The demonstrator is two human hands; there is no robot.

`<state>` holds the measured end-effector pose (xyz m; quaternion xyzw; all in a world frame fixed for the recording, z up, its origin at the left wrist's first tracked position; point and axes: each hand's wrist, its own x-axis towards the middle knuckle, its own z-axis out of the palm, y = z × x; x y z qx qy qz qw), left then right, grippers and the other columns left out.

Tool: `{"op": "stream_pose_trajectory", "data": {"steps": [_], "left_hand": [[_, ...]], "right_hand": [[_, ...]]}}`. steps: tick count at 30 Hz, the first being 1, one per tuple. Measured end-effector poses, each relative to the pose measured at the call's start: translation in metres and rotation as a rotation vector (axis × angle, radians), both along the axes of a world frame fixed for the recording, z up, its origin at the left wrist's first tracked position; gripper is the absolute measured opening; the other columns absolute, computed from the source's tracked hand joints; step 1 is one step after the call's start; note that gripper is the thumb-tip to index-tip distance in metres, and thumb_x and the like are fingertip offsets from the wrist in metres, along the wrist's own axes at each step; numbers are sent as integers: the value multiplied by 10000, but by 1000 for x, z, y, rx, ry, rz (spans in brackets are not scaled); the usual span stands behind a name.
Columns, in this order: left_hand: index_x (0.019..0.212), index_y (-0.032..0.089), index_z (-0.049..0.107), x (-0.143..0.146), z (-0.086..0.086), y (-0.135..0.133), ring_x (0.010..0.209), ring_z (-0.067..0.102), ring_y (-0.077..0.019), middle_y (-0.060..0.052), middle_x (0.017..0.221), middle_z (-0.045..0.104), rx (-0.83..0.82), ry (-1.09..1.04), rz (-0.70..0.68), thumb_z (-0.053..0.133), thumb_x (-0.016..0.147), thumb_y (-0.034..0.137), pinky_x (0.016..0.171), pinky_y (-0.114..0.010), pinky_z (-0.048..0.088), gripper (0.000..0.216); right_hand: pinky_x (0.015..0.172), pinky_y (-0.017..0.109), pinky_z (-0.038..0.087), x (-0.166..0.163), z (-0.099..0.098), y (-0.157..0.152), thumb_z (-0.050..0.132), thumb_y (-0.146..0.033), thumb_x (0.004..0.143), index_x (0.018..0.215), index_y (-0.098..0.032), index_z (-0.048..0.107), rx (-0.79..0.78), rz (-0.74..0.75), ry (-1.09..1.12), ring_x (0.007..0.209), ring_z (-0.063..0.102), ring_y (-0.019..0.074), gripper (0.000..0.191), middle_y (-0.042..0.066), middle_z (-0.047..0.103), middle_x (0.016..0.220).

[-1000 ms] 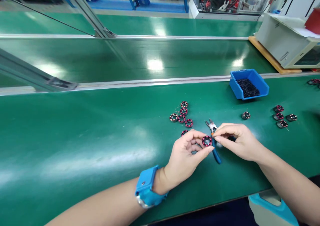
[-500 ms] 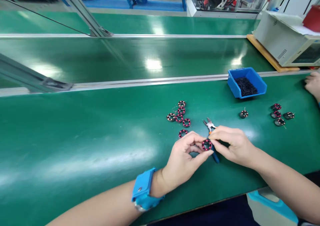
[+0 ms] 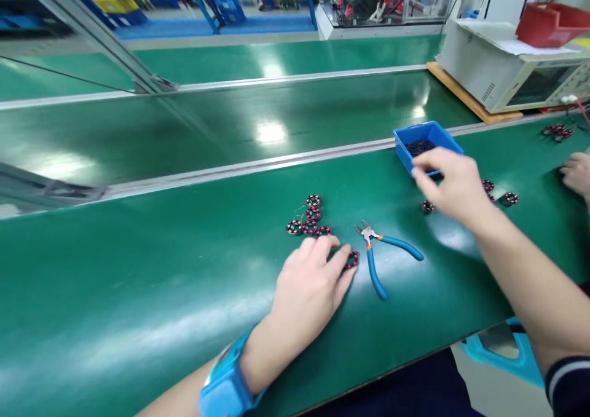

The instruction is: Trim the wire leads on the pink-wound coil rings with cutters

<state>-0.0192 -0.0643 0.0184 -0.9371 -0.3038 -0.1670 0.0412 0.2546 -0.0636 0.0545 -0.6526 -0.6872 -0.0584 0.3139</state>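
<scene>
My left hand (image 3: 313, 285) lies palm down on the green bench, its fingertips on a pink-and-black ring part (image 3: 353, 259). A cluster of the same ring parts (image 3: 310, 218) sits just beyond it. Blue-handled cutters (image 3: 380, 251) lie open on the mat right of that hand, untouched. My right hand (image 3: 449, 180) hovers by the front edge of a blue bin (image 3: 426, 143) of small black pieces, fingers curled in a loose pinch; whether anything is in them I cannot make out.
More ring parts (image 3: 500, 194) lie right of my right hand, others (image 3: 557, 131) at the far right. Another person's hand (image 3: 576, 174) rests at the right edge. A beige machine (image 3: 502, 72) with a red tray (image 3: 550, 23) stands behind. A metal rail (image 3: 230, 170) borders the conveyor.
Both hands let go of the shared ring part. My left hand dropped to the mat with it; my right hand swung up and right to the blue bin. The view turned rightward.
</scene>
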Motion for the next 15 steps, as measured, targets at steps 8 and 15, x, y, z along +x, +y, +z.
{"op": "stream_pose_trajectory", "data": {"steps": [8,15], "left_hand": [[1098,108,589,108,33,23,1001,556,-320,-149,1085,608,-263,62,-42,711,708,493,826,-425,483,562],[807,146,571,182,8,43,853,630,-299,-115,877,648,-614,-140,79,746,680,402,701,-375,498,335]], "right_hand": [[819,422,524,49,-1,85,651,-141,730,999,-83,703,-559,-352,-211,964,664,346,280,209,704,1022],[817,399,520,49,-7,82,615,-132,755,947,-116,711,-502,-388,-169,943,672,321,215,180,718,980]]}}
